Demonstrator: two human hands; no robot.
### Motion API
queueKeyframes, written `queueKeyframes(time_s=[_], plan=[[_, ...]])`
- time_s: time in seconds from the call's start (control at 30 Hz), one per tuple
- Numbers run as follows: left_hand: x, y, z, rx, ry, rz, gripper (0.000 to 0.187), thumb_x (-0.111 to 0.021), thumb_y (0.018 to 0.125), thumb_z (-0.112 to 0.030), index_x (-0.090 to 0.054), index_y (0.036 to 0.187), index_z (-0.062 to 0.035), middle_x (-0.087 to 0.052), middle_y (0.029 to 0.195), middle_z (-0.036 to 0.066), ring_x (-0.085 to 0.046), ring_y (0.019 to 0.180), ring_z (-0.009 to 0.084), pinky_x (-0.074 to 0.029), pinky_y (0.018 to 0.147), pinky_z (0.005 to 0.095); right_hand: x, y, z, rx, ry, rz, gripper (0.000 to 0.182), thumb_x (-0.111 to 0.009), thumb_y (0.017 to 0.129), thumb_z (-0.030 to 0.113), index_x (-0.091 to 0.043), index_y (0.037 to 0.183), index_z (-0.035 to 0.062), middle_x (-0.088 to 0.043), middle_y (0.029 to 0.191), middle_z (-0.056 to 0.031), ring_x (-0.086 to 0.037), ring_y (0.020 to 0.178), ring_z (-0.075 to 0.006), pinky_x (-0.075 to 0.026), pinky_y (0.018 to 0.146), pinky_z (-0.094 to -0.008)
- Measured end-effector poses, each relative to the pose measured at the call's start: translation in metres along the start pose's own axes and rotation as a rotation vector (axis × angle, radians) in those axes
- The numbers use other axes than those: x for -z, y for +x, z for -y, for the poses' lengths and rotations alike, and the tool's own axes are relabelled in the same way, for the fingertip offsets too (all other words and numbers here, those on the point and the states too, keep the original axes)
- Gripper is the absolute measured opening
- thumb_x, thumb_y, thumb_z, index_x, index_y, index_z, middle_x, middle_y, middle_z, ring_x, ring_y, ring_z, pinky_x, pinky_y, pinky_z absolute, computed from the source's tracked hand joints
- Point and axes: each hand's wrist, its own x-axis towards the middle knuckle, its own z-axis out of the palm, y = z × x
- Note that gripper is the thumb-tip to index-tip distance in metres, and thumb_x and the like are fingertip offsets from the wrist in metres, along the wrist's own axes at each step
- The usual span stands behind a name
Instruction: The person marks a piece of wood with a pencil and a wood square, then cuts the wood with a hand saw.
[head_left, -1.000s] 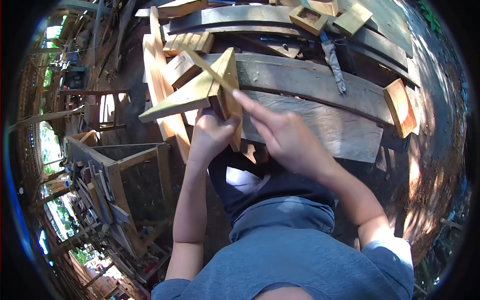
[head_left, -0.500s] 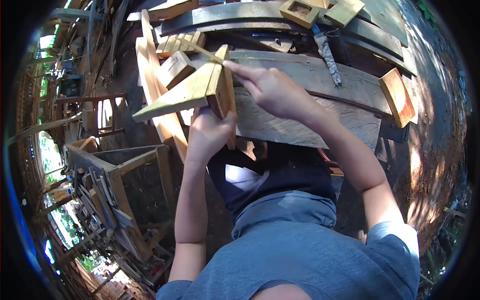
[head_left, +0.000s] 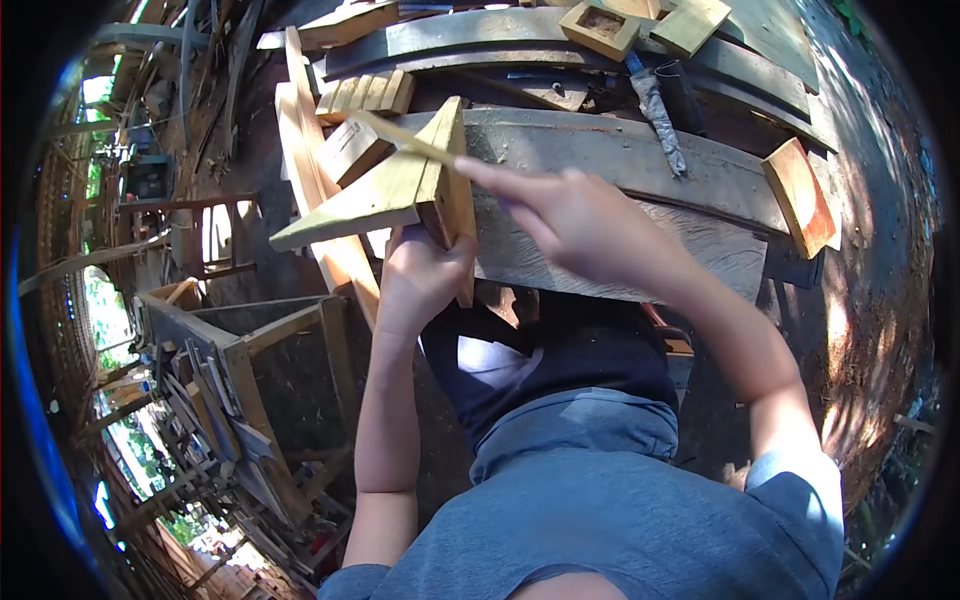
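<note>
My left hand [head_left: 425, 272] is closed around the underside of an angled wooden piece [head_left: 372, 195], a triangular board joined to narrower upright strips. My right hand [head_left: 595, 225], smeared by motion, is on the right of this piece with its index finger stretched toward it. A thin tan stick [head_left: 405, 136] runs from the fingertips leftward across the top of the piece; its far end is blurred, and its exact kind cannot be made out. Just behind lie a wooden block [head_left: 352, 152] and a slatted wooden block [head_left: 368, 94].
Grey planks [head_left: 600, 150] form the bench in front of me. On it lie a wrapped-handle tool [head_left: 656, 118], a curved wooden block [head_left: 800, 197] and a hollowed wooden block [head_left: 598, 28]. Long pale boards [head_left: 318, 200] lean at the left. A wooden frame [head_left: 245, 350] stands lower left.
My right hand has moved down and to the right, drawing the thin stick's near end the same way across the wooden piece. My left hand keeps its grip, nearly still.
</note>
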Motion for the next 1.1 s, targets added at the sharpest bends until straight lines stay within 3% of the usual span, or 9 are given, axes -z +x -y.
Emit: queueKeyframes(time_s=[0.17, 0.37, 0.43, 0.5, 0.63, 0.7, 0.83, 0.9, 1.1], plan=[[0.004, 0.0, -0.015, 0.061, 0.074, 0.088, 0.034, -0.064, 0.079, -0.024, -0.065, 0.092, 0.0076, -0.066, 0.089, 0.027, -0.064, 0.088, 0.0428, -0.052, 0.083, 0.0448, 0.006, -0.011, 0.004, -0.025, -0.041, 0.061, 0.049, -0.048, 0.098, 0.019, -0.045, 0.145, 0.0289, -0.066, 0.076, -0.0221, -0.065, 0.063, -0.0363, -0.052, 0.063, -0.0463], [-0.001, -0.001, 0.0, 0.069, 0.046, -0.082, 0.037, -0.065, 0.079, -0.023, -0.064, 0.097, 0.01, -0.066, 0.09, 0.029, -0.064, 0.091, 0.0426, -0.051, 0.086, 0.0448, -0.032, 0.052, -0.03, 0.052, 0.12, -0.19, 0.054, -0.05, 0.096, 0.017, -0.041, 0.148, 0.0262, -0.065, 0.072, -0.0227, -0.066, 0.063, -0.0354, -0.051, 0.063, -0.0479], [-0.002, 0.001, 0.004, 0.062, -0.039, -0.099, 0.035, -0.065, 0.079, -0.02, -0.063, 0.097, 0.0098, -0.066, 0.087, 0.027, -0.065, 0.087, 0.042, -0.052, 0.083, 0.0447, -0.018, 0.003, 0.007, -0.055, 0.115, 0.023, 0.055, -0.051, 0.095, 0.015, -0.041, 0.148, 0.0248, -0.065, 0.074, -0.0225, -0.067, 0.066, -0.0355, -0.052, 0.064, -0.0479], [0.01, 0.0, -0.01, 0.227, -0.102, 0.085, 0.034, -0.065, 0.08, -0.021, -0.064, 0.098, 0.0085, -0.067, 0.087, 0.026, -0.066, 0.086, 0.0405, -0.052, 0.083, 0.0441, -0.025, -0.027, 0.017, 0.04, 0.109, -0.048, 0.056, -0.051, 0.094, 0.013, -0.041, 0.148, 0.0259, -0.066, 0.075, -0.0224, -0.068, 0.067, -0.0352, -0.052, 0.064, -0.0481], [0.004, 0.0, -0.011, 0.16, -0.014, 0.054, 0.033, -0.065, 0.08, -0.02, -0.064, 0.097, 0.0076, -0.067, 0.088, 0.025, -0.067, 0.087, 0.039, -0.053, 0.083, 0.0432, -0.018, 0.012, -0.001, -0.113, 0.106, -0.008, 0.056, -0.05, 0.095, 0.013, -0.039, 0.149, 0.0247, -0.065, 0.073, -0.023, -0.067, 0.065, -0.0354, -0.05, 0.062, -0.0466], [0.001, -0.001, -0.006, 0.1, 0.029, -0.003, 0.031, -0.065, 0.079, -0.019, -0.065, 0.097, 0.0064, -0.067, 0.088, 0.024, -0.066, 0.087, 0.039, -0.052, 0.084, 0.0426, -0.041, 0.03, -0.027, 0.036, 0.164, -0.2, 0.055, -0.049, 0.097, 0.013, -0.038, 0.15, 0.0242, -0.063, 0.071, -0.0227, -0.065, 0.059, -0.0354, -0.05, 0.059, -0.0453], [0.009, 0.0, -0.001, 0.155, -0.19, 0.013, 0.024, -0.067, 0.08, -0.015, -0.065, 0.092, 0.0055, -0.068, 0.086, 0.02, -0.068, 0.085, 0.0354, -0.053, 0.079, 0.0406, -0.027, -0.026, 0.019, -0.096, 0.298, 0.068, 0.056, -0.049, 0.098, 0.014, -0.036, 0.151, 0.0253, -0.061, 0.066, -0.0214, -0.063, 0.055, -0.0321, -0.049, 0.056, -0.0437], [0.015, -0.003, 0.002, 0.134, -0.155, 0.125, 0.019, -0.066, 0.081, -0.012, -0.064, 0.09, 0.0054, -0.069, 0.083, 0.018, -0.068, 0.077, 0.032, -0.053, 0.072, 0.0381, -0.047, -0.037, 0.016, 0.057, 0.299, -0.1, 0.057, -0.049, 0.098, 0.014, -0.035, 0.151, 0.0249, -0.06, 0.065, -0.0222, -0.063, 0.054, -0.0312, -0.048, 0.054, -0.0443], [0.007, -0.003, -0.004, 0.19, -0.24, -0.001, 0.014, -0.065, 0.082, -0.009, -0.063, 0.081, 0.0046, -0.067, 0.07, 0.015, -0.07, 0.066, 0.0216, -0.054, 0.064, 0.0334, -0.079, 0.042, -0.025, -0.039, 0.268, -0.274, 0.052, -0.047, 0.099, 0.017, -0.037, 0.15, 0.023, -0.063, 0.073, -0.0273, -0.065, 0.061, -0.0389, -0.048, 0.06, -0.0481]])
